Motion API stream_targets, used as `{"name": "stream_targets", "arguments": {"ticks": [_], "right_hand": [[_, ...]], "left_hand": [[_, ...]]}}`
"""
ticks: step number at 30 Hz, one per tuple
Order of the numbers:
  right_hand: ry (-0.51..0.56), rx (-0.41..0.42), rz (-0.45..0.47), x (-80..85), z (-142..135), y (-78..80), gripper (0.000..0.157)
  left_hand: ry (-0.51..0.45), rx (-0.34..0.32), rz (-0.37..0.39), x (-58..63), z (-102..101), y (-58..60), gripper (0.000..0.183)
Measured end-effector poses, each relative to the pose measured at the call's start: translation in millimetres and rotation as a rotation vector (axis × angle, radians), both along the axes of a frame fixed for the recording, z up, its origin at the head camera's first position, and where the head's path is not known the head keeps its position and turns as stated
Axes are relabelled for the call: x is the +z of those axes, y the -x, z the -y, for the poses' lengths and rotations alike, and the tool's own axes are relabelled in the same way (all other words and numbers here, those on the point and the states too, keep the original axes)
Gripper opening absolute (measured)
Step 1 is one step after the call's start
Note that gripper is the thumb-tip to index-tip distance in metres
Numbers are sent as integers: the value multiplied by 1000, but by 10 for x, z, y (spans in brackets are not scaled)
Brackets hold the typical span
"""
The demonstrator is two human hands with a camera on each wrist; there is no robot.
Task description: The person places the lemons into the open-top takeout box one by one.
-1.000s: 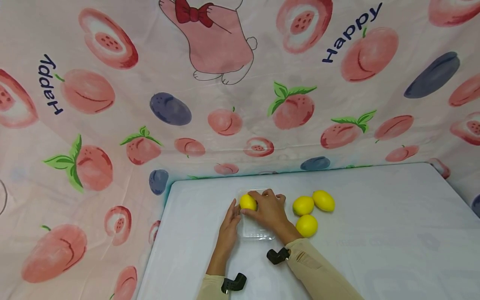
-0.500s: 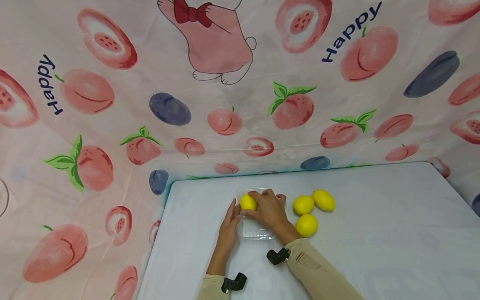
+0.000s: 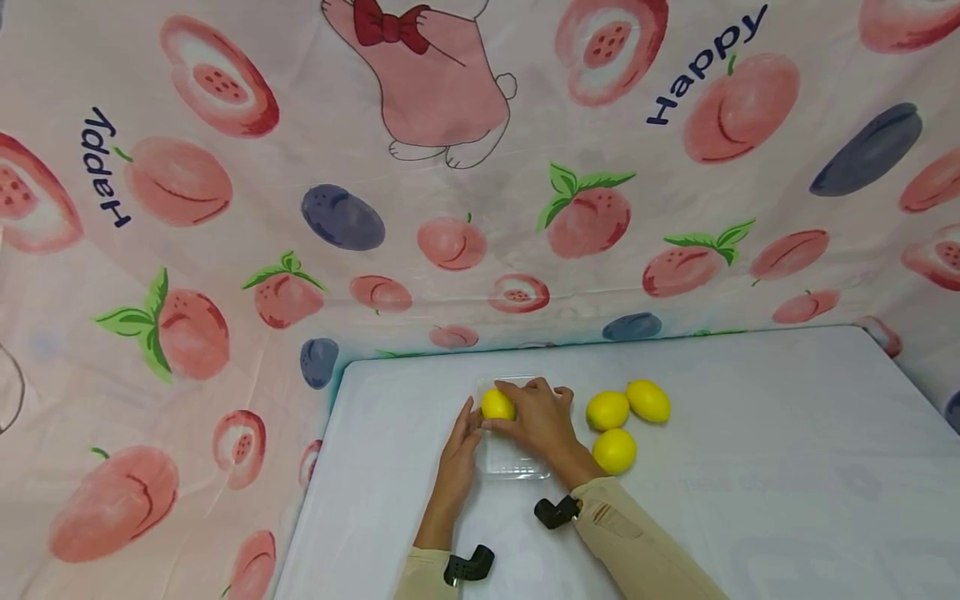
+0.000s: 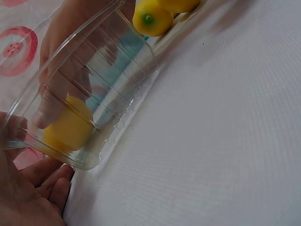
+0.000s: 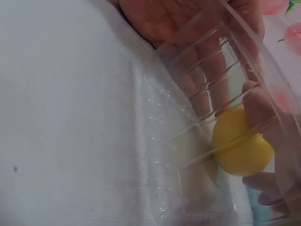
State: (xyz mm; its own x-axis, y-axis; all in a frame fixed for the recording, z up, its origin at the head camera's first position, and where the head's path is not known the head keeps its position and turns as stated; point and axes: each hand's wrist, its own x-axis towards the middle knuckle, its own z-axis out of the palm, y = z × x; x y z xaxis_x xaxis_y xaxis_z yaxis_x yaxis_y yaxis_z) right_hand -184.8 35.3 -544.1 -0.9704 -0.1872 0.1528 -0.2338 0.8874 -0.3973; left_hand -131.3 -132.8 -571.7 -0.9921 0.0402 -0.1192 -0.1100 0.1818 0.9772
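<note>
"Happy" [image 3: 703,63], twice, on fruit-print cloth [image 3: 480,196]

I'm getting soft, even light across the head view. My wrist views come through dimmer and hazier, with glints along the clear container [image 4: 96,87].

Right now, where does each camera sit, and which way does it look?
Head: on the person's head, looking forward and down at a rectangular clear plastic tray and a rounded yellow lemon; the left hand, right hand and tan cloth sleeves show.
Left wrist: on that wrist, looking through the tray at the lemon; both hands show, the right beyond.
Right wrist: on that wrist, facing the tray from its other side; both hands show.
Shared: both wrist views catch the same lemon through clear plastic.
</note>
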Motion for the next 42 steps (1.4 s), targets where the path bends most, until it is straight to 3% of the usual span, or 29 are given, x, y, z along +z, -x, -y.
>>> {"name": "stream_targets", "arguments": {"ticks": [12, 26, 33, 42], "right_hand": [[68, 22, -13, 67, -57, -13, 77], [263, 36, -40, 363, -366, -102, 63], [340, -26, -41, 522, -594, -187, 57], [379, -91, -111, 626, -992, -264, 56]], "left_hand": [[3, 14, -11, -13, -10, 3, 54], [30, 29, 6, -26, -26, -1, 53], [14, 27, 15, -34, -27, 0, 53], [26, 32, 17, -28, -30, -7, 52]]}}
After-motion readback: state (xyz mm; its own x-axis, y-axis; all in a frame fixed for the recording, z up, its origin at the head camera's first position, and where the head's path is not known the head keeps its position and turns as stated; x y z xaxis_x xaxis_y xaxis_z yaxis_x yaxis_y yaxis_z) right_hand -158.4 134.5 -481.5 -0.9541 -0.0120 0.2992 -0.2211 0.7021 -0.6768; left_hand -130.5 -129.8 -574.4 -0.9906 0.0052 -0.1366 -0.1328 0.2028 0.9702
